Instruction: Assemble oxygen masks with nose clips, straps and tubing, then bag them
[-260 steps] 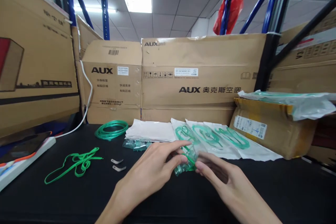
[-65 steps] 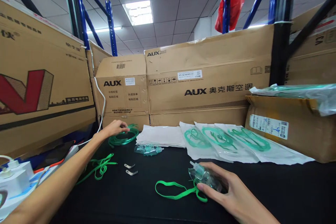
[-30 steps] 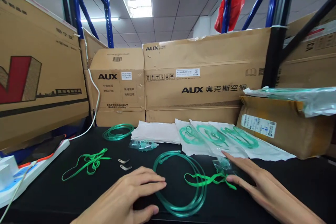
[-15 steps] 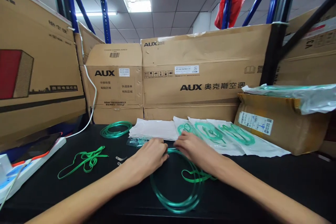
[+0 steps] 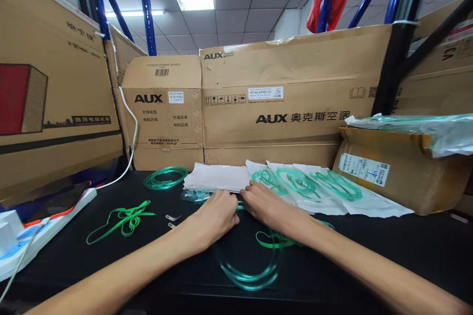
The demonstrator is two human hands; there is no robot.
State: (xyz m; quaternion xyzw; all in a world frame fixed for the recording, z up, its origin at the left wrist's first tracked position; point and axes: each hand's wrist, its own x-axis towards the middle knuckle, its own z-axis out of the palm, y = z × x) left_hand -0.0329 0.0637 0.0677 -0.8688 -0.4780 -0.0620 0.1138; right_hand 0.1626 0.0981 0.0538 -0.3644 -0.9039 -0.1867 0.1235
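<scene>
Both hands have edged slightly farther from the body than half a second ago, staying together at the far edge of the tubing loop. Fingers of the left hand (image 5: 216, 214) and right hand (image 5: 268, 206) curl downward and meet at the top of the coil of translucent green plastic tubing (image 5: 247, 275); the fingertips hide the contact point, so whether they actually pinch the tube cannot be told. This coil lies flat on the black tabletop (image 5: 388, 241), its near arc blurred, running under both wrists.

A bright green flat elastic strap (image 5: 275, 242) lies across the coil just below the right wrist. Just beyond the left hand's knuckles sits a small clear plastic mask piece (image 5: 194, 196), partly hidden. Behind the hands lie a stack of white flat pouches (image 5: 218, 177) and, to their right, three sealed clear packets holding green tubing (image 5: 314, 184).

Farther left rest a second coil of green tubing (image 5: 165, 177), a loose tangle of green strap (image 5: 123, 219), and two small metal clips (image 5: 172, 219). Brown cardboard boxes printed AUX (image 5: 288, 103) form the backdrop.
</scene>
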